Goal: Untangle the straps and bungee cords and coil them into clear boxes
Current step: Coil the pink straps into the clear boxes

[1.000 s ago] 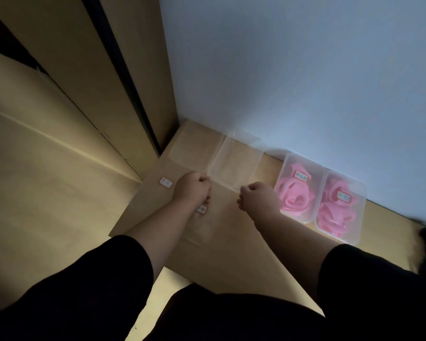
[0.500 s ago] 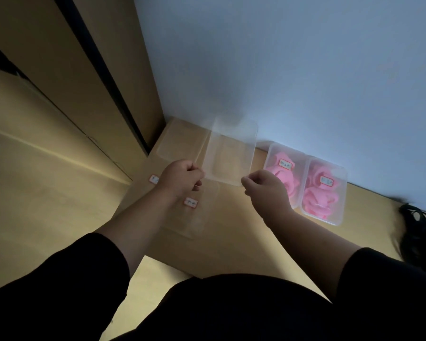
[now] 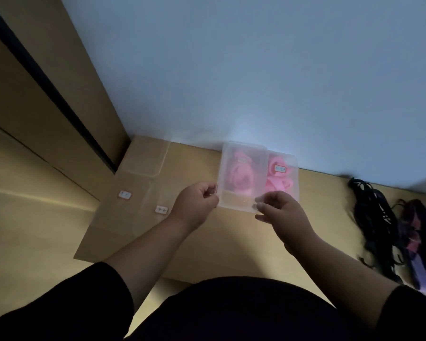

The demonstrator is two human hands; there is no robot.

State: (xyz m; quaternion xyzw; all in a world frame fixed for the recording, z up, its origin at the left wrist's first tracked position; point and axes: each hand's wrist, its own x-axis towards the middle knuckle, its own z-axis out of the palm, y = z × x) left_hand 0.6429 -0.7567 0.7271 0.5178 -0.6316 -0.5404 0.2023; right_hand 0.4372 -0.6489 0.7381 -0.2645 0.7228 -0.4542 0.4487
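Two hands hold a clear lid (image 3: 241, 173) up over the left of a pair of clear boxes that stand against the wall (image 3: 256, 70). The left hand (image 3: 194, 205) pinches the lid's near left corner in a tight grip, and the right hand (image 3: 280, 210) pinches its near right corner; its long axis runs away from the person, toward the wall. Through it shows the left box (image 3: 234, 171) with pink coiled straps inside; the right box (image 3: 284, 173), touching it, holds pink coils too and bears a small label. Right of the boxes, well apart, a tangle of dark straps (image 3: 379, 222) lies on the worktop (image 3: 231, 242). Left of the boxes lie another clear lid (image 3: 145, 156) and two small labels.
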